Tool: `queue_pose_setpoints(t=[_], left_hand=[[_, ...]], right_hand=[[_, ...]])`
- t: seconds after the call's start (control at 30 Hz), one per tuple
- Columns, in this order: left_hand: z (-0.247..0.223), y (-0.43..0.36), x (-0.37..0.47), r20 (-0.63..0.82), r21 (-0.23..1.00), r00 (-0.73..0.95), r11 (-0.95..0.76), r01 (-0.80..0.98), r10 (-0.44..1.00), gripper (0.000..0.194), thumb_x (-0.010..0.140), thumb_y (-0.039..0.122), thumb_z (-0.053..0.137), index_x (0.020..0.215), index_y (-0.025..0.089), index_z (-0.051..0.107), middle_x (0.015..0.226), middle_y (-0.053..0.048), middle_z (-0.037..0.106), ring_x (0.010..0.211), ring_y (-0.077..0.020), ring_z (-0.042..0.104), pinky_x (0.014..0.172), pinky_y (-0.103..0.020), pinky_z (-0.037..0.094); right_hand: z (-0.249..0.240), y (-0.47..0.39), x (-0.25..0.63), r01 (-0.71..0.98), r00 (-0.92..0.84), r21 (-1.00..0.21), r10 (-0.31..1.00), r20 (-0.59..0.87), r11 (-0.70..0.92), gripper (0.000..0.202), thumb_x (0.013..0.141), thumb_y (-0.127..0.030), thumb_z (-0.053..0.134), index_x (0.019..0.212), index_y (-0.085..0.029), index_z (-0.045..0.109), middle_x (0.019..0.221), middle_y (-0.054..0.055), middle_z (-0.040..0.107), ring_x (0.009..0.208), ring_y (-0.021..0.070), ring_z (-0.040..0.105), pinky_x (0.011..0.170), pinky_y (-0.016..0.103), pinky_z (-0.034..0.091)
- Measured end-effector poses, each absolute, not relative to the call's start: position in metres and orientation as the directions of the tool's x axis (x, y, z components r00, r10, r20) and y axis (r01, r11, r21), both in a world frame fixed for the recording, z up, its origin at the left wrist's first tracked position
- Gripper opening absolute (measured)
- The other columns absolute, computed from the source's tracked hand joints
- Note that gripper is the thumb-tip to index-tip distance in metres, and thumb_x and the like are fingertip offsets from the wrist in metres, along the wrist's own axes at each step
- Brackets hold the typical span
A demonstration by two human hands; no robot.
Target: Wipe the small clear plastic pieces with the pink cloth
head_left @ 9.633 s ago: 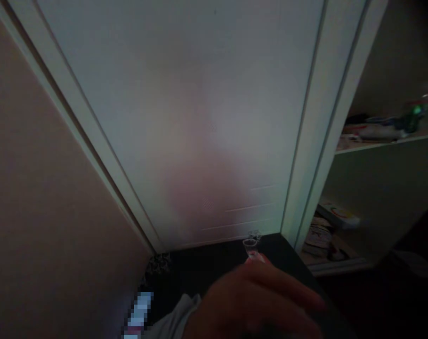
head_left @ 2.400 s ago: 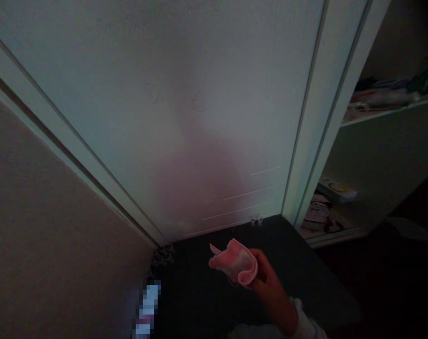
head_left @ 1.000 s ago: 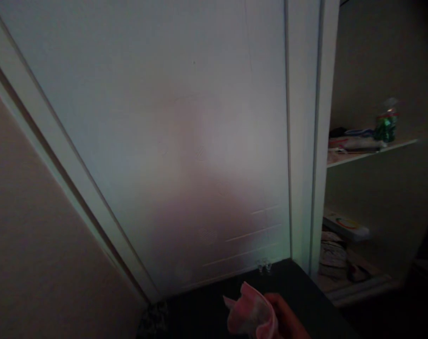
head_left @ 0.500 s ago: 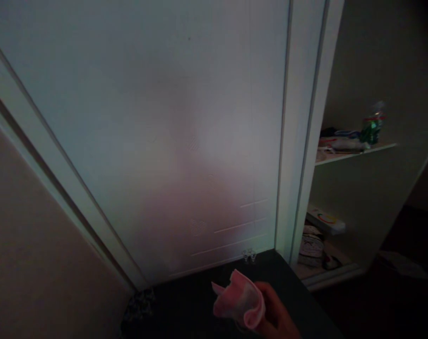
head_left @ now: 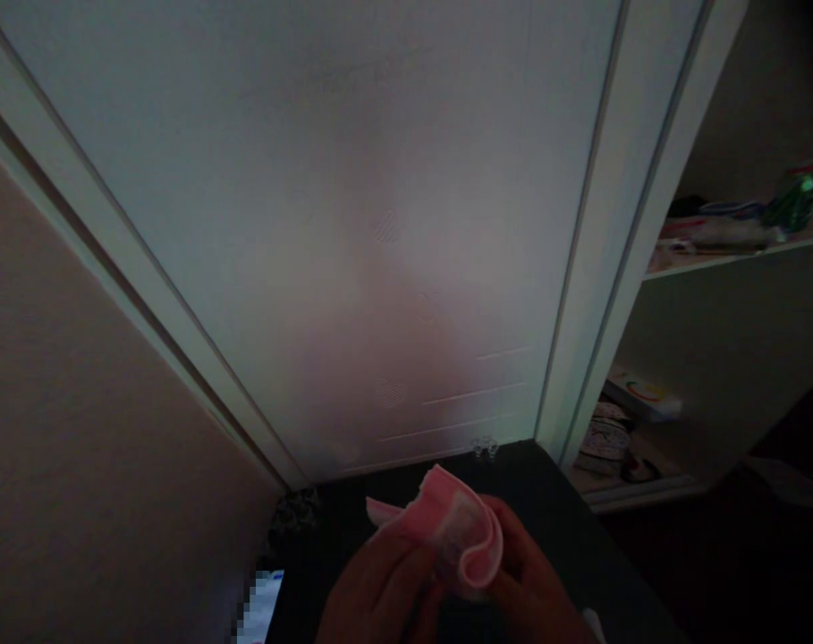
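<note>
A pink cloth point(head_left: 450, 519), folded over with a curled edge and a paler patch, is held above the dark surface at the bottom of the head view. My right hand point(head_left: 530, 577) grips its right side, fingers closed behind the curl. From the left, my left hand point(head_left: 385, 586) has its fingers pressed on the cloth's lower left part. Parts of both hands' fingertips are hidden by the cloth and the dim light.
A dark tabletop point(head_left: 546, 510) meets a pale, glossy panel point(head_left: 393, 179). Small clear objects point(head_left: 485, 446) stand at its back edge. Dark patterned things point(head_left: 297, 514) sit at the left corner. Shelves at right hold a green bottle point(head_left: 799, 197) and a white box point(head_left: 644, 396).
My left hand has come into view and taken hold of the pink cloth beside my right hand. The view has shifted, so the shelves sit further right and a bright sheet shows at lower left.
</note>
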State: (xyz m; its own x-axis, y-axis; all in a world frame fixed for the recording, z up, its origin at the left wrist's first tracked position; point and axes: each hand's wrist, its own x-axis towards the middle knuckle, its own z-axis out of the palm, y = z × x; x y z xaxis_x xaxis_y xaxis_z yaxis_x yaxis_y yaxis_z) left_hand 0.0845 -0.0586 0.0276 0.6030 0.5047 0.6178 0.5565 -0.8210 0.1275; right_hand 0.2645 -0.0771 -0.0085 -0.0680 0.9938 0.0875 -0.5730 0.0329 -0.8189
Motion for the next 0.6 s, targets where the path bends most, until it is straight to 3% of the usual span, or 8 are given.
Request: queue_pose_setpoints(t=[0.07, 0.17, 0.43, 0.6], left_hand=[[0.024, -0.056, 0.089, 0.632, 0.034, 0.612, -0.805, 0.592, 0.477, 0.019, 0.084, 0.024, 0.057, 0.103, 0.018, 0.06, 0.092, -0.008, 0.073, 0.084, -0.0207, 0.07, 0.073, -0.027, 0.059], [0.02, -0.056, 0.09, 0.598, 0.039, 0.615, -0.785, 0.618, 0.514, 0.017, 0.087, 0.024, 0.052, 0.102, 0.018, 0.058, 0.087, -0.008, 0.073, 0.077, -0.0202, 0.071, 0.066, -0.026, 0.059], [0.01, -0.058, 0.09, 0.516, 0.267, 0.548, -0.732, 0.627, 0.658, 0.015, 0.086, 0.014, 0.048, 0.097, 0.021, 0.055, 0.082, -0.006, 0.07, 0.072, -0.019, 0.067, 0.063, -0.026, 0.055], [0.004, -0.064, 0.095, 0.483, 0.507, 0.429, -0.643, 0.573, 0.763, 0.009, 0.087, 0.023, 0.049, 0.089, 0.022, 0.058, 0.072, -0.002, 0.065, 0.062, -0.0159, 0.063, 0.058, -0.022, 0.05]], right_hand=[[-0.009, -0.08, 0.261, -0.574, -0.083, -0.819, 0.992, 0.094, 0.029, 0.041, 0.068, -0.04, 0.077, 0.103, -0.027, 0.06, 0.095, 0.005, 0.071, 0.087, 0.0224, 0.065, 0.078, 0.032, 0.05], [-0.01, -0.081, 0.256, -0.56, -0.102, -0.828, 0.988, 0.119, 0.043, 0.042, 0.069, -0.042, 0.075, 0.106, -0.027, 0.061, 0.101, 0.007, 0.07, 0.091, 0.0244, 0.065, 0.081, 0.035, 0.05], [-0.017, -0.085, 0.243, -0.421, 0.029, -0.904, 0.997, 0.068, 0.074, 0.05, 0.076, -0.05, 0.065, 0.121, -0.028, 0.057, 0.121, 0.01, 0.063, 0.114, 0.0273, 0.055, 0.094, 0.037, 0.046], [-0.028, -0.085, 0.249, -0.338, 0.083, -0.93, 0.989, 0.124, 0.145, 0.042, 0.074, -0.053, 0.064, 0.108, -0.027, 0.062, 0.111, 0.009, 0.067, 0.098, 0.026, 0.064, 0.081, 0.032, 0.053]])
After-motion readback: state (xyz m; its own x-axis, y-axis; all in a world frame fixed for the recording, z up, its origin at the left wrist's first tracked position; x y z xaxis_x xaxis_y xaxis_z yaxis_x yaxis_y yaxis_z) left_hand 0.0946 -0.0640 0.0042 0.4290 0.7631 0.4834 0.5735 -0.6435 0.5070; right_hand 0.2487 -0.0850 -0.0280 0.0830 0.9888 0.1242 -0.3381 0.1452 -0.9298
